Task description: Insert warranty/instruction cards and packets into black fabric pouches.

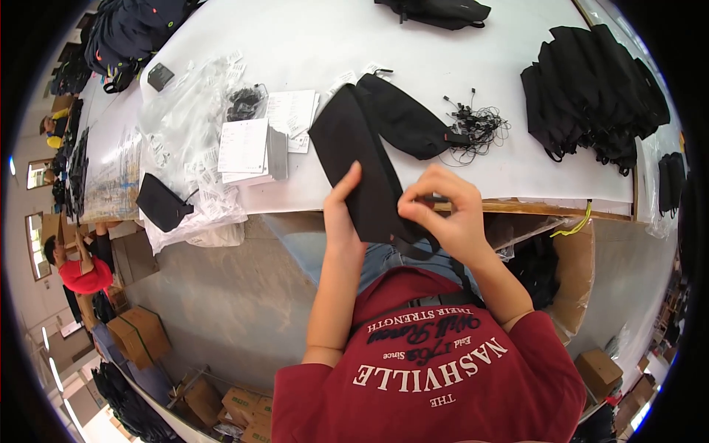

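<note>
A black fabric pouch [353, 144] is tilted in front of me, over the near edge of the white table. My left hand [344, 210] grips it from its left side, the thumb lying along its face. My right hand [447, 210] is at its lower right edge, thumb and forefinger pinched together; what they pinch, perhaps a zip pull, is too small to make out. A dark strap loop [415, 251] hangs from the pouch's lower end. Just beyond lies a second black pouch [405, 114], flat on the table.
Black tag strings [473, 129] lie right of the second pouch. Stacked white cards [247, 148] and clear plastic bags [185, 125] are to the left, beside a small black pouch [162, 203]. Piled black pouches [591, 96] stand at the right. An open carton [576, 273] sits below the table edge.
</note>
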A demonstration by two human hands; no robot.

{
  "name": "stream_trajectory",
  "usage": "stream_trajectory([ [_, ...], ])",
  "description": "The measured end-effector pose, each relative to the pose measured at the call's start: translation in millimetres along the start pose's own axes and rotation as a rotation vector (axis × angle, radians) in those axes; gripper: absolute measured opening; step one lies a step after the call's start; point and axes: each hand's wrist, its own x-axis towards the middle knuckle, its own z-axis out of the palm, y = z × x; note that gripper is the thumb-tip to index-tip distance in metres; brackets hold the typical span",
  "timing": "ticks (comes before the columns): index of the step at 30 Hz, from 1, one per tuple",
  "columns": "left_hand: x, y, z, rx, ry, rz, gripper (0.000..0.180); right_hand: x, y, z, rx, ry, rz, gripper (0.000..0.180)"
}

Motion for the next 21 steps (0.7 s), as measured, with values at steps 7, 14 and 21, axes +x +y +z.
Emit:
stream_trajectory([
  [7,3,9,-5,-0.05,-0.05,0.09,0.024,-10,5,-8,-0.043,-0.119,-0.04,0.006],
  [14,-2,9,-3,-0.032,-0.081,0.152,0.025,-3,-2,6,-0.025,-0.014,-0.148,0.008],
  [21,-3,10,-6,-0.08,-0.111,0.133,0.025,-5,-6,4,-0.047,-0.078,-0.08,0.008],
])
